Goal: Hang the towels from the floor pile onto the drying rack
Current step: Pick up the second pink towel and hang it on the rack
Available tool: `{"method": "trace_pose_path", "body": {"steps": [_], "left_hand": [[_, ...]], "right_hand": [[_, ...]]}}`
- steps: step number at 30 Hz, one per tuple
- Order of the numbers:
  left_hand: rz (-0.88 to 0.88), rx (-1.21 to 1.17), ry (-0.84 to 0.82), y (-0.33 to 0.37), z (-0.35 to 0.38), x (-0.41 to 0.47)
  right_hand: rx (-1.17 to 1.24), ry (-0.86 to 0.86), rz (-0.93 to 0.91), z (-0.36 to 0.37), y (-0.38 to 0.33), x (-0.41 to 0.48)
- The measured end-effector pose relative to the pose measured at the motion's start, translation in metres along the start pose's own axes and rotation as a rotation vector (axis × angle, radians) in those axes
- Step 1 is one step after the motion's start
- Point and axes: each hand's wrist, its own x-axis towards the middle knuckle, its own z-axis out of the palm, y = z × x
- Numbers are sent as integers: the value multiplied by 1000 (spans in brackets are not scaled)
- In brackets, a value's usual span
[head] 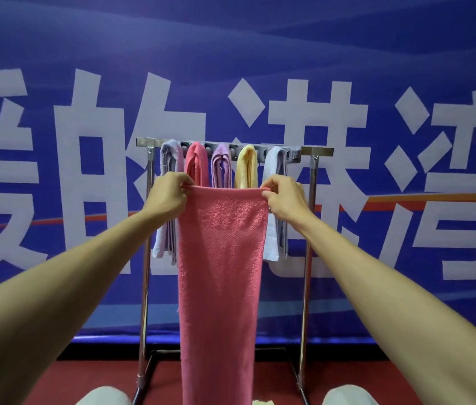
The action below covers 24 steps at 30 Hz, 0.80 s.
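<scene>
A blue banner [230, 39] with large white characters fills the wall behind. In front of it, on a red floor [70, 381], stands one metal drying rack [308, 258]: two upright posts, a foot frame and a top bar.

One long pink towel [220, 273] hangs lengthwise in front of the rack. Its top edge is stretched level below the bar and its lower end runs out of view at the bottom. It does not lie over the bar.

Both bare arms reach forward, nearly straight and converging on the towel's top corners. The left hand [169, 194] holds the left corner with its fingers [185, 182] curled in and pinching the hem. The right hand [285, 197] does the same at the right corner, knuckles up.

Five folded towels are draped over the bar side by side. From the left they are a pale lilac towel [169, 159], a pink hung towel [197, 162], a purple towel [221, 168], a yellow towel [247, 165] and a pale blue towel [274, 165]. The held towel hides the lower parts of the middle three.

Two knees [105, 396] in white cloth show at the bottom edge.
</scene>
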Motion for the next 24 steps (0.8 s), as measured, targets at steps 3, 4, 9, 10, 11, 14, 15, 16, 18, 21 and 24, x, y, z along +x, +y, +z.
{"method": "trace_pose_path", "body": {"steps": [3,4,9,10,11,14,15,16,18,21,24], "left_hand": [[-11,121,18,-9,-3,1],[-30,148,15,-10,-3,0],[-72,111,-253,-4,-1,-6],[-91,-8,-339,0,2,-8],[-125,-134,-419,3,4,-11],[-227,-410,-611,14,12,-18],[-239,-455,-659,18,15,-19],[-235,-479,-706,22,18,-20],[-206,-484,-788,27,23,-22],[-194,-517,-866,29,32,-26],[-174,-561,-927,29,40,-25]], "right_hand": [[34,-62,2,-1,-3,-2],[43,-79,7,-1,-4,-2],[61,-137,-11,3,-8,-1],[53,-153,-20,4,-9,0],[48,-174,-27,5,-9,-1],[34,-219,-48,7,-10,-4],[31,-229,-58,6,-10,-5],[30,-242,-67,6,-9,-5],[29,-270,-90,2,-7,-6],[32,-336,-129,-7,-4,-6],[32,-439,-174,-16,-4,-8]]}}
